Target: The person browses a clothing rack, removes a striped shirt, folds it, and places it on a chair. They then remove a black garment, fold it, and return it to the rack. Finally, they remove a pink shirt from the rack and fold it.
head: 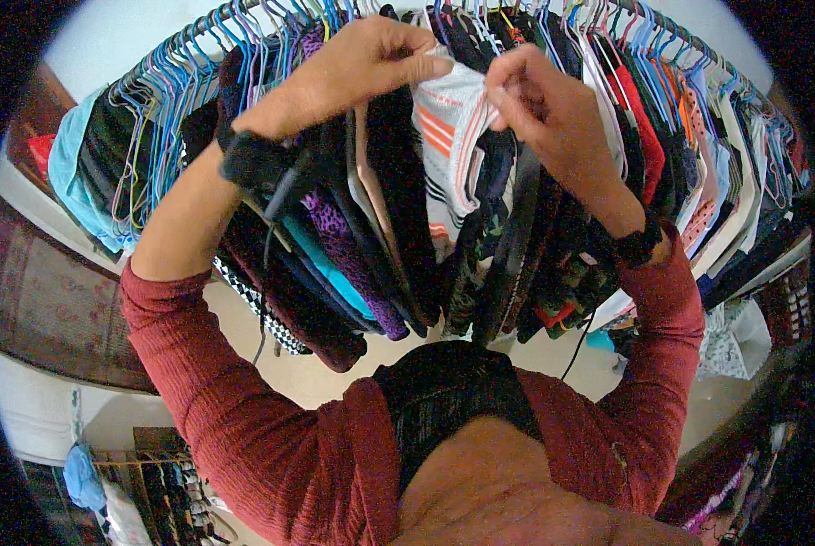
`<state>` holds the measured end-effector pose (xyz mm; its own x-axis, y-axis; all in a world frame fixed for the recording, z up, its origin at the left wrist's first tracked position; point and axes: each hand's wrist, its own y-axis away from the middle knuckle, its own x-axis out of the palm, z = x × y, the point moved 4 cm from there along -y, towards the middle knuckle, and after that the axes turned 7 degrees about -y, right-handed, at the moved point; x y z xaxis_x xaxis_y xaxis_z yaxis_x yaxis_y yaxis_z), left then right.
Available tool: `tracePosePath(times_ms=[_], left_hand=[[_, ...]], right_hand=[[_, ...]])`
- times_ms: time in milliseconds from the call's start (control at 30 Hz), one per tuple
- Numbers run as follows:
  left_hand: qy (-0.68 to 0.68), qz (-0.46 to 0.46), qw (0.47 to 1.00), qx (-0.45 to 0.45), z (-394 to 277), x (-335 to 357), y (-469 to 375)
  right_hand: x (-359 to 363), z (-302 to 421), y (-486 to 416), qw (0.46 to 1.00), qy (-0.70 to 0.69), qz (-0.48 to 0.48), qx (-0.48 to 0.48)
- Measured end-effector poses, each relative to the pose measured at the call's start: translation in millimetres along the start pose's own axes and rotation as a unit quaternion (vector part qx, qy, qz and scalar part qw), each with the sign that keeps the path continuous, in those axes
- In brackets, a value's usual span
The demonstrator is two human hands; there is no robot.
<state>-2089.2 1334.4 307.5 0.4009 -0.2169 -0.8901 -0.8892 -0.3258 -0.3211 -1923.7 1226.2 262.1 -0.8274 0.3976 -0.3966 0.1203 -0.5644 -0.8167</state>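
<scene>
Both of my hands are raised before a packed clothes rail, pinching a white cloth garment (441,130) with orange and black stripes. My left hand (373,58) grips its upper left edge between thumb and fingers. At the upper right edge, my right hand (544,102) pinches the cloth with thumb and forefinger. The garment hangs down from the two grips in front of dark clothes, its lower end among them. Whether a hanger is inside it I cannot tell. A black band (250,160) circles my left wrist, and another band (636,242) my right.
The curved-looking metal rail (206,20) carries many clothes on plastic hangers (175,123). A purple spotted garment (342,232) and a red garment (639,130) hang either side. A dark patterned panel (52,286) stands at left. Black cords (264,293) dangle near my arms.
</scene>
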Motion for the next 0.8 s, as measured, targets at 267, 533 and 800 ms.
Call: tracePosePath(times_ms=[267,533,800], left_hand=[[-0.236,-0.091,0.962,0.108,-42,52,42],[-0.081,0.247,0.961,0.091,-33,114,63],[0.17,0.349,0.915,0.111,-61,156,87]], right_hand=[[9,12,45,0.993,0.054,0.102,-0.031],[21,6,100,0.949,-0.017,0.312,0.038],[29,12,135,0.903,-0.182,0.385,0.054]])
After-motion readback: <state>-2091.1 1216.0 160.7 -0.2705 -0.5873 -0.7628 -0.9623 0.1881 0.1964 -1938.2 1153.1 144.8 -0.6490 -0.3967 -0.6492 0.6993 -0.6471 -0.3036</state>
